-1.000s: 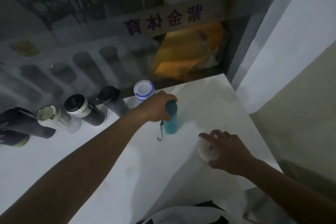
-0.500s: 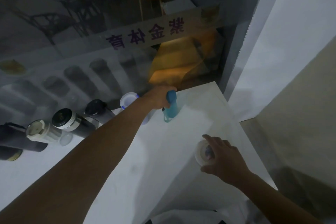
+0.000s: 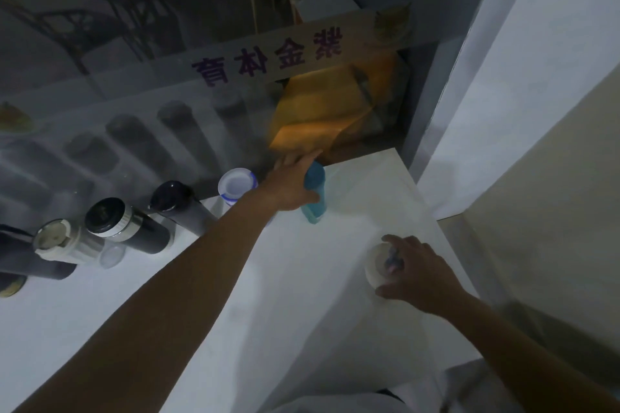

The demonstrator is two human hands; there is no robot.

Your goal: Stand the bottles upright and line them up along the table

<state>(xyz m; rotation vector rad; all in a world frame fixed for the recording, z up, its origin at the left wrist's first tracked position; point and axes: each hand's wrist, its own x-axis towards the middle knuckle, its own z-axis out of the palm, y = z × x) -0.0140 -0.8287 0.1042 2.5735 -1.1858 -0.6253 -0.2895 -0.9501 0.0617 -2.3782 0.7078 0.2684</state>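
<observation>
Here the left hand (image 3: 288, 186) lies against the side of the teal bottle (image 3: 315, 194), fingers spread loosely rather than wrapped tight; whether it grips or only steadies I cannot tell. That bottle stands upright at the far end of the tabletop (image 3: 235, 295), close to the glass wall (image 3: 134, 94). The right hand (image 3: 414, 273) is cupped over the top of a white bottle (image 3: 377, 270) near the right edge, fingers curled on its lid.

By my reading the job is nearly finished. A row runs along the glass: the teal bottle, a white-capped bottle (image 3: 237, 185) just beside it, a black bottle (image 3: 177, 208), a steel-banded flask (image 3: 117, 223) and a pale-lidded bottle (image 3: 62, 243). The white one under the right hand sits apart from that row and probably needs joining to it.

Dim light blurs detail. The dark shapes at the left edge (image 3: 20, 258) are cut off, the left forearm hides the white-capped bottle's base, and the white bottle's body is covered.
</observation>
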